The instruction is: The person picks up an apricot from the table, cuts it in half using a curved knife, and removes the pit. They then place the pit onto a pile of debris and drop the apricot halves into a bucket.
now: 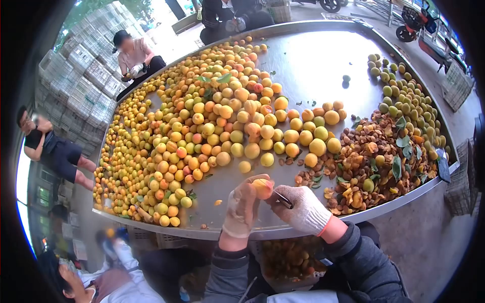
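Note:
In the head view, my gloved left hand (241, 208) pinches a yellow apricot (262, 189) with a reddish blush at its fingertips. A small knife (284, 200) is gripped in my gloved right hand (305, 210), its blade up against the apricot's right side. Both hands are over the near edge of a metal table (230, 196). Beyond them spreads a large heap of yellow and orange apricots (202, 118). To the right of my hands lies a pile of brown pits and apricot scraps (366, 151) mixed with leaves.
Greener apricots (409, 101) line the table's right side. A dark flat object (443, 166) rests on the right rim. Below the near edge sits a crate of cut fruit (290, 260). Other people sit around the table, one person (134, 60) at the left. Stacked crates (81, 76) stand behind.

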The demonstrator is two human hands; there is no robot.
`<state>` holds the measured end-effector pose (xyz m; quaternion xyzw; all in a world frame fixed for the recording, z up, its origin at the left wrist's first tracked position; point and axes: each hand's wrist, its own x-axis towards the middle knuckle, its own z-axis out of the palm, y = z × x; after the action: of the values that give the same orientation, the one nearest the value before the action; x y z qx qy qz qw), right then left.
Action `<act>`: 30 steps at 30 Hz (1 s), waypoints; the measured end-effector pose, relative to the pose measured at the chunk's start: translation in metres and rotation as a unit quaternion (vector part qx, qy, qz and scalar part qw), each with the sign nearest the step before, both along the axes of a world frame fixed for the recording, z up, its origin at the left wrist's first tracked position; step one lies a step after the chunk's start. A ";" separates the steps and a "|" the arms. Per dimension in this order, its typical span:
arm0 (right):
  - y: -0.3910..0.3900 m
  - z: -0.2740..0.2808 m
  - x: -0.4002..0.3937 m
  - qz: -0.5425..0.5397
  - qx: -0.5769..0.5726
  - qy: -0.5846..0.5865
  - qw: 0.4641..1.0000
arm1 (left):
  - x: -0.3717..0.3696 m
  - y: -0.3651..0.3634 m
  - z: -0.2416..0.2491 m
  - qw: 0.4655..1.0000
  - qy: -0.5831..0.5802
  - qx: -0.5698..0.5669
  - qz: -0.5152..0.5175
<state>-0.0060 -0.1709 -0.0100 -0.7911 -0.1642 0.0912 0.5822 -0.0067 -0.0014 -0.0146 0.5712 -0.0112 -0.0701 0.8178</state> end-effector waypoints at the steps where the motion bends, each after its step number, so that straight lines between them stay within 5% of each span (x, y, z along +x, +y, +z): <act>1: 0.002 0.000 0.000 0.000 -0.001 0.000 1.000 | 0.000 0.002 0.001 1.000 0.000 -0.001 0.000; 9: 0.006 -0.003 -0.003 0.047 0.022 0.040 0.998 | -0.002 0.012 0.016 0.981 -0.048 0.189 -0.022; 15: 0.006 -0.002 -0.003 0.032 -0.031 0.047 0.998 | -0.002 0.008 0.007 0.962 -0.157 0.221 -0.040; 22: 0.006 0.002 0.004 0.031 -0.048 -0.002 0.998 | -0.004 -0.005 -0.004 0.969 -0.154 0.193 0.021; 24: 0.011 -0.004 0.004 -0.029 -0.015 -0.028 0.999 | -0.005 -0.015 -0.002 0.997 -0.049 -0.003 0.052; 25: 0.010 0.000 0.004 -0.029 -0.050 -0.037 0.998 | -0.004 -0.017 -0.007 0.997 -0.053 0.002 0.058; 27: 0.005 -0.011 0.002 -0.021 -0.050 -0.068 0.996 | -0.001 -0.012 -0.023 0.964 -0.168 0.196 0.068; 30: 0.011 -0.026 0.005 -0.020 -0.043 -0.065 0.997 | -0.002 -0.007 -0.009 0.966 -0.152 0.209 0.036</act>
<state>-0.0010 -0.1602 -0.0365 -0.8230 -0.1818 0.0347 0.5371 -0.0087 -0.0079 -0.0240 0.7331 -0.0995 0.0460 0.6713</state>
